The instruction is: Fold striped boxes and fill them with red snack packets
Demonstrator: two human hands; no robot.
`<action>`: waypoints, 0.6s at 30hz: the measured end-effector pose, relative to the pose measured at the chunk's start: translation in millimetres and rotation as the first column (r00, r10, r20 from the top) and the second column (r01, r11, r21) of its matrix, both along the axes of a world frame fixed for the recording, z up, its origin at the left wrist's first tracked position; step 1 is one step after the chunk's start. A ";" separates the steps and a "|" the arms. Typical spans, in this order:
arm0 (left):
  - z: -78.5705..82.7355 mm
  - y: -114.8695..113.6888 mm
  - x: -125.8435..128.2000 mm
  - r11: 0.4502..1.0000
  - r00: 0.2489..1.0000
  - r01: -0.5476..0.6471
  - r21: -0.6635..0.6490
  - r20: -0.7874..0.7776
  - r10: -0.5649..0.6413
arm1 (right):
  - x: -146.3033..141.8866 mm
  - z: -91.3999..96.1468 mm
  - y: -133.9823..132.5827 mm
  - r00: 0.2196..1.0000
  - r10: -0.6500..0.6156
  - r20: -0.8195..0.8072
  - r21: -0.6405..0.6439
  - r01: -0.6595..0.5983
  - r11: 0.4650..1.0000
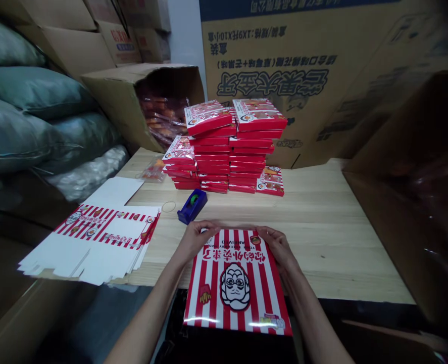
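Observation:
A red-and-white striped cardboard box [215, 283], printed with a cartoon face and fries, spans the table's front edge, its near end over my lap. At its far left corner my left hand [198, 238] is closed, thumb on top. My right hand [279, 245] grips the far right corner, fingers partly hidden behind the edge. Beyond my left hand stands a blue tape dispenser [188, 210] with a green roll. Flat unfolded box blanks [102, 227] lie stacked at the left, overhanging the edge.
Several filled red boxes [212, 164] are piled at the back of the wooden table [322, 227]. An open carton [113, 83] holds wrapped items beside a small clear bag [154, 169]. A rubber band [168, 206] lies nearby. Large cartons [269, 45] and stuffed sacks [34, 91] border the table.

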State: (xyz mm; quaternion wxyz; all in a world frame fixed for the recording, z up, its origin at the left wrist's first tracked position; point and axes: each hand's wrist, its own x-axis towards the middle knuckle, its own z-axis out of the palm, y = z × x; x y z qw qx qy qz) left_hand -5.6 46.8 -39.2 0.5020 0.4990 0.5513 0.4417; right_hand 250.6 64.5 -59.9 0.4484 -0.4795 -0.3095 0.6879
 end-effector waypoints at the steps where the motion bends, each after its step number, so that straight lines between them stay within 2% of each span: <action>1: -1.5 2.4 -0.2 1.000 1.000 -0.008 0.001 0.021 0.008 | 1.6 0.0 1.0 0.998 0.015 0.056 0.038 -0.017 0.999; 3: -4.2 8.4 -1.1 1.000 0.998 -0.013 0.008 0.054 0.013 | 3.5 1.7 1.9 0.973 0.019 0.230 0.150 -0.054 0.987; 5: -5.7 15.2 -2.0 1.000 0.997 -0.017 0.011 0.082 0.016 | 2.0 6.3 0.6 0.921 -0.036 0.388 0.272 -0.078 0.959; 7: -6.1 20.9 -2.6 0.999 0.994 -0.035 0.026 0.105 0.032 | -4.1 13.1 -3.3 0.881 -0.092 0.464 0.361 -0.093 0.928; 9: -5.9 23.6 -2.9 0.998 0.991 -0.053 0.042 0.126 0.047 | -13.8 20.1 -9.1 0.802 -0.136 0.581 0.466 -0.191 0.864; 10: -5.8 23.1 -3.3 0.997 0.989 -0.058 0.044 0.137 0.052 | -19.0 23.0 -12.1 0.729 -0.158 0.667 0.510 -0.291 0.810; 12: -5.9 18.1 -5.4 0.998 0.985 -0.061 0.029 0.163 0.055 | -27.6 26.2 -17.2 0.530 -0.226 0.817 0.519 -0.508 0.688; 13: -6.2 13.8 -7.3 0.998 0.982 -0.058 0.016 0.178 0.054 | -30.4 26.6 -18.8 0.443 -0.261 0.857 0.496 -0.580 0.646; 14: -6.8 8.6 -9.7 0.998 0.979 -0.056 0.003 0.196 0.054 | -32.0 26.3 -19.8 0.391 -0.283 0.876 0.478 -0.616 0.626; 16: -8.7 -2.2 -15.4 0.998 0.970 -0.061 -0.017 0.233 0.063 | -32.5 24.6 -20.1 0.345 -0.313 0.885 0.466 -0.634 0.617; 18: -11.7 -10.4 -20.1 0.996 0.960 -0.090 -0.022 0.265 0.092 | -31.1 22.4 -19.4 0.340 -0.321 0.884 0.467 -0.634 0.616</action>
